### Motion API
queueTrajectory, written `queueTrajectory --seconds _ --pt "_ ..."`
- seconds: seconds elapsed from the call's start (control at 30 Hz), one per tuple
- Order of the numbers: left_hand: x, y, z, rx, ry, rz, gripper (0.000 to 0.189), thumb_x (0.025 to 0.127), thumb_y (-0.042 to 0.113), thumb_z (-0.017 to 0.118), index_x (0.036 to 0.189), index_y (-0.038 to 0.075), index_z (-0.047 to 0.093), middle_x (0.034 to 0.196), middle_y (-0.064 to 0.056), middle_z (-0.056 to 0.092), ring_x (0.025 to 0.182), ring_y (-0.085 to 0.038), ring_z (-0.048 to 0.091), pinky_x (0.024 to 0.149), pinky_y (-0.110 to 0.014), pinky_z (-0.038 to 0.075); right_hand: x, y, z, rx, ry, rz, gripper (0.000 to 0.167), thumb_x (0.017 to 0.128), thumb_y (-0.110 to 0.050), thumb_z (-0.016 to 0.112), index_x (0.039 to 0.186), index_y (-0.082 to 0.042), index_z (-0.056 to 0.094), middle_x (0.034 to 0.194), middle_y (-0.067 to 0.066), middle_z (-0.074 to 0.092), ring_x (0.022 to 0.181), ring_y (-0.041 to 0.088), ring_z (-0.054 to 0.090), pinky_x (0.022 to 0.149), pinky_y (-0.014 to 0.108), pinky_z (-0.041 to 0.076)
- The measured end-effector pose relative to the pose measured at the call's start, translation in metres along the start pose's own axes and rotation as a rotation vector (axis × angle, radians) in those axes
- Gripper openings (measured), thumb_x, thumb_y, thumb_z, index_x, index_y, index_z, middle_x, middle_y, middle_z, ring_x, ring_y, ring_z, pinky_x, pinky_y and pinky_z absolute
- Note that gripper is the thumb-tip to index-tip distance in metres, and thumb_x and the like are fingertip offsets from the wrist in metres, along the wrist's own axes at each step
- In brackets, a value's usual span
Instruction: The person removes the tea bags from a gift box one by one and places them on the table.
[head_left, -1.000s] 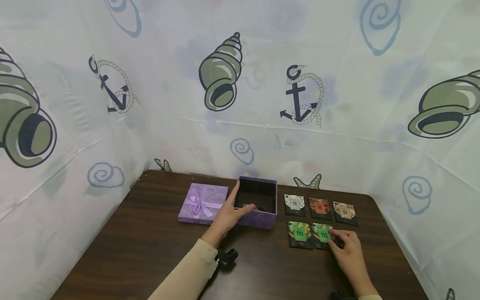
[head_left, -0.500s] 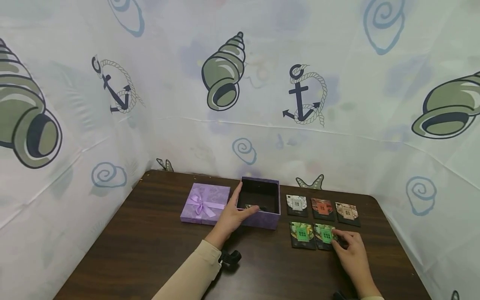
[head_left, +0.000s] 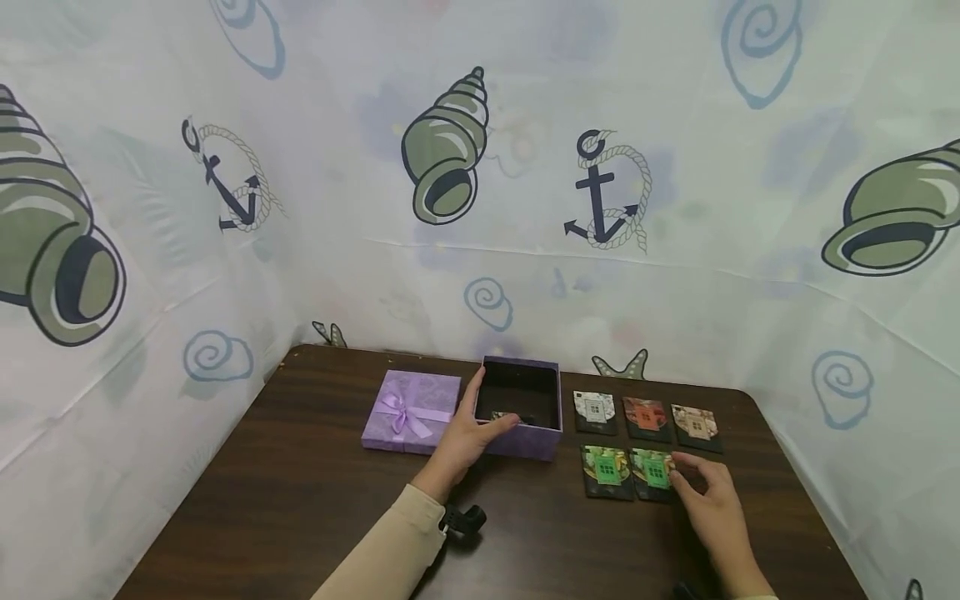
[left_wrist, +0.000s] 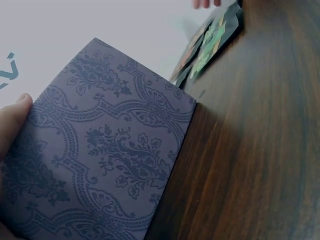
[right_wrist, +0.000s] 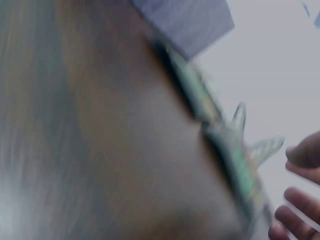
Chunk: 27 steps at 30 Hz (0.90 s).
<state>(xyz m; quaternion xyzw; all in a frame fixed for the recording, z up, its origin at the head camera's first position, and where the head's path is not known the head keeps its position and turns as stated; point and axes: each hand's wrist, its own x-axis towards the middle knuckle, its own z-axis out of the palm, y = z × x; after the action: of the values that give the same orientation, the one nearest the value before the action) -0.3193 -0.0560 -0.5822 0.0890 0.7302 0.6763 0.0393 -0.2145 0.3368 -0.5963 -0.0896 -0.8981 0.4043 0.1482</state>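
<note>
My left hand (head_left: 463, 435) holds the purple open-topped box (head_left: 521, 443) at its near left corner, thumb over the front rim and forefinger along the left side. In the left wrist view the thumb lies at the top edge of the patterned box wall (left_wrist: 115, 140). A small dark item (head_left: 498, 415) shows inside the box near the thumb. My right hand (head_left: 708, 496) hovers at the right edge of a green-labelled black packet (head_left: 651, 473). In the right wrist view its fingers (right_wrist: 300, 202) are apart from that packet (right_wrist: 240, 172), with nothing between them.
A purple lid (head_left: 411, 407) with a ribbon bow lies left of the box. Beside the packet is a second green one (head_left: 606, 471). Behind stand white (head_left: 595, 412), red (head_left: 647, 418) and beige (head_left: 696, 427) packets in a row. A printed cloth (head_left: 525, 208) hangs behind the table.
My right hand has let go of the green packet and drawn slightly away to the right, its fingers spreading. The left hand stays on the box. The view has shifted a little.
</note>
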Motion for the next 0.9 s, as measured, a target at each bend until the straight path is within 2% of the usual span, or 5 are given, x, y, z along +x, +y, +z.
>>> queueTrajectory --seconds 0.2,0.37,0.57,0.7,0.9 --pt "0.0 0.0 0.003 0.012 -0.002 -0.011 0.11 0.091 0.037 0.091 0.173 0.05 0.018 0.185 -0.001 0.011 0.17 -0.039 0.01 0.131 -0.074 0.019 0.003 -0.046 -0.012 0.032 0.026 -0.212 0.032 0.107 -0.014 0.072 0.137 -0.004 0.07 0.128 0.014 0.06 0.105 -0.009 0.05 0.084 0.006 0.045" --pt "0.0 -0.001 0.002 0.035 0.015 -0.008 0.112 0.088 0.043 0.093 0.174 0.046 0.019 0.185 -0.002 0.014 0.17 -0.04 0.014 0.13 -0.075 0.02 0.01 -0.094 -0.013 0.044 -0.024 -0.339 0.032 0.108 -0.017 0.072 0.139 -0.008 0.069 0.128 0.012 0.066 0.109 0.003 0.054 0.088 0.013 0.044" --pt "0.003 0.0 0.001 0.037 0.01 -0.011 0.114 0.086 0.049 0.093 0.173 0.05 0.019 0.185 -0.003 0.013 0.17 -0.041 0.013 0.13 -0.075 0.018 0.019 -0.141 -0.005 0.143 -0.182 -0.313 0.036 0.112 -0.027 0.065 0.144 -0.011 0.065 0.139 0.011 0.062 0.121 0.024 0.061 0.097 0.023 0.051" --pt "0.003 -0.002 0.001 0.051 0.011 -0.025 0.113 0.086 0.05 0.093 0.171 0.055 0.018 0.185 -0.003 0.014 0.17 -0.042 0.014 0.13 -0.076 0.018 0.025 -0.157 0.008 0.186 -0.3 -0.29 0.037 0.112 -0.032 0.065 0.143 -0.012 0.065 0.144 0.011 0.063 0.13 0.029 0.062 0.104 0.034 0.054" --pt "0.002 -0.001 0.0 0.042 0.022 -0.021 0.113 0.086 0.049 0.093 0.172 0.052 0.021 0.185 -0.003 0.015 0.169 -0.042 0.016 0.13 -0.076 0.018 0.043 -0.178 0.03 0.263 -0.453 -0.26 0.041 0.11 -0.037 0.068 0.145 -0.016 0.064 0.146 0.012 0.067 0.137 0.035 0.063 0.112 0.059 0.053"
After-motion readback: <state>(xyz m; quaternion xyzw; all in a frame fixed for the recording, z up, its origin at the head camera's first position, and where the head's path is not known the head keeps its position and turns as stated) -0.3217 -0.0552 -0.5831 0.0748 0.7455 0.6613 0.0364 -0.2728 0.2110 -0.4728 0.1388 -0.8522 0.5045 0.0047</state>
